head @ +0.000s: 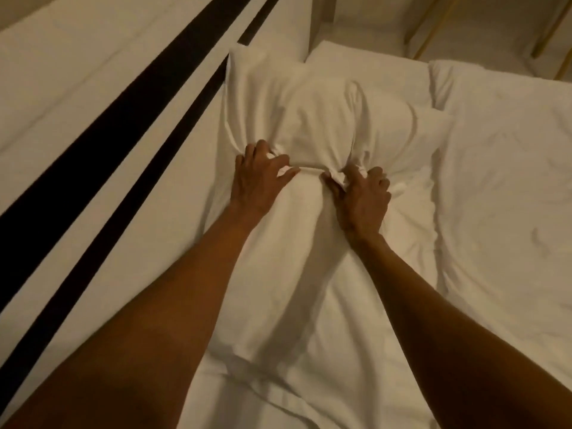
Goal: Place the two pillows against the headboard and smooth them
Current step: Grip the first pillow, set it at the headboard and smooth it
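The bed [510,212] fills most of the view, covered with white sheets, and along its left side runs the headboard [77,97], a pale padded panel with two dark stripes. On the bed, close to this panel, lie the pillows: the near pillow [278,274] stretches from the bottom of the view up to the hands, and the far pillow [318,119] lies beyond it, with its left edge touching or almost touching the headboard. The light is dim and everything is white, so I cannot tell for sure where one pillow ends and the other begins. The left hand [258,178] is closed on a bunch of pillow cloth, with the fingers [263,150] curled into the fold, and the right hand [360,196] is clamped in the same way on the cloth just beside it. The step in hand seems to be moving the far pillow into its place. To do it well, both hands should pull together and evenly, so the pillow does not twist, and bring its long edge flat against the headboard. After this the hands should let go of the bunched cloth and stroke outward from the middle, because the gathered folds between them will otherwise stay as creases.
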The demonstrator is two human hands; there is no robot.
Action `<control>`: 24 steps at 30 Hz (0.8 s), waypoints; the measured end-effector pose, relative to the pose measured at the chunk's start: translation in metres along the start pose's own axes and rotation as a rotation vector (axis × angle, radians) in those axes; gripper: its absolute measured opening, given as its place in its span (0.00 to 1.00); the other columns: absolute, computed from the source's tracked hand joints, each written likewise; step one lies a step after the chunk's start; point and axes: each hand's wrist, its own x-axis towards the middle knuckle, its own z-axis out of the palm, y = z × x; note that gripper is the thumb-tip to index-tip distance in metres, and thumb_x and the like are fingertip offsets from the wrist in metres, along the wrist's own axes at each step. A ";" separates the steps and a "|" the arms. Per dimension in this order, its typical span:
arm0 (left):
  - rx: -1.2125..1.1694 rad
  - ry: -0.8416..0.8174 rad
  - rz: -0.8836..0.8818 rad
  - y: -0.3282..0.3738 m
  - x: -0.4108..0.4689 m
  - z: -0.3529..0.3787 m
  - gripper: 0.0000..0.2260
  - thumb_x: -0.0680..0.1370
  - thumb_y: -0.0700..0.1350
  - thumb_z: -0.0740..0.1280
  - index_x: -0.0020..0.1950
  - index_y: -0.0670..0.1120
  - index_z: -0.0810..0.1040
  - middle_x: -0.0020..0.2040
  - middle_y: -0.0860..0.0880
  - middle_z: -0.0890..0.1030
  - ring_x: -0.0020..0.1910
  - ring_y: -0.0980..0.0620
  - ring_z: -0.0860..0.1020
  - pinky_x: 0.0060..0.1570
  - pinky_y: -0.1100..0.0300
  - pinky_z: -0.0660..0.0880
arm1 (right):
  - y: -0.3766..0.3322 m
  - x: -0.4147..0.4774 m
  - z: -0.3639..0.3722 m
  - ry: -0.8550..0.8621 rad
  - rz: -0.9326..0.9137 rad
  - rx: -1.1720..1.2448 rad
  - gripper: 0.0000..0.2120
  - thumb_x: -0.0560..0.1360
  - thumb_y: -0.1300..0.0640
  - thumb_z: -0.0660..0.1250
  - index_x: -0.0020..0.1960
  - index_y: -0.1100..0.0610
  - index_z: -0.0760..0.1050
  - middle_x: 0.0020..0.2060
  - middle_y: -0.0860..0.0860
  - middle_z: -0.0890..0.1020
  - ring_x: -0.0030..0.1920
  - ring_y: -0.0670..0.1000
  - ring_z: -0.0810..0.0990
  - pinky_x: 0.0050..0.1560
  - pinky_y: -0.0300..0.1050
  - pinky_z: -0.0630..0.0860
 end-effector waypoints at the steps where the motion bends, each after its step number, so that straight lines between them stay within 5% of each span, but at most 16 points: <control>1: -0.005 -0.002 -0.017 -0.006 0.002 0.015 0.16 0.79 0.59 0.65 0.56 0.48 0.81 0.58 0.41 0.76 0.58 0.39 0.73 0.54 0.44 0.70 | 0.004 0.008 0.015 -0.030 0.001 -0.033 0.26 0.79 0.33 0.61 0.64 0.52 0.75 0.59 0.61 0.73 0.58 0.64 0.72 0.55 0.58 0.70; 4: -0.023 -0.149 -0.090 -0.021 -0.038 0.065 0.28 0.79 0.62 0.64 0.76 0.52 0.67 0.75 0.40 0.64 0.74 0.39 0.63 0.71 0.41 0.61 | 0.032 -0.004 0.054 -0.205 0.033 -0.113 0.29 0.81 0.35 0.57 0.75 0.52 0.65 0.69 0.63 0.66 0.67 0.67 0.68 0.64 0.64 0.69; 7: -0.120 -0.190 -0.216 -0.024 -0.094 0.101 0.33 0.80 0.65 0.57 0.82 0.56 0.51 0.82 0.45 0.51 0.81 0.42 0.51 0.77 0.37 0.50 | 0.056 -0.044 0.079 -0.275 0.094 -0.027 0.32 0.82 0.34 0.51 0.82 0.43 0.51 0.80 0.63 0.53 0.79 0.67 0.53 0.77 0.69 0.55; 18: -0.220 -0.144 -0.377 -0.008 -0.159 0.077 0.41 0.74 0.76 0.53 0.81 0.61 0.43 0.83 0.43 0.45 0.81 0.41 0.47 0.79 0.42 0.48 | 0.070 -0.129 0.073 -0.222 0.116 0.158 0.42 0.75 0.23 0.50 0.80 0.36 0.36 0.82 0.57 0.37 0.81 0.61 0.35 0.79 0.63 0.39; 24: -0.093 -0.256 -0.372 -0.010 -0.212 0.068 0.42 0.71 0.79 0.52 0.81 0.63 0.44 0.83 0.43 0.47 0.81 0.36 0.47 0.78 0.36 0.49 | 0.092 -0.180 0.064 -0.339 0.171 0.124 0.45 0.72 0.21 0.52 0.79 0.33 0.33 0.81 0.60 0.35 0.80 0.66 0.36 0.79 0.68 0.43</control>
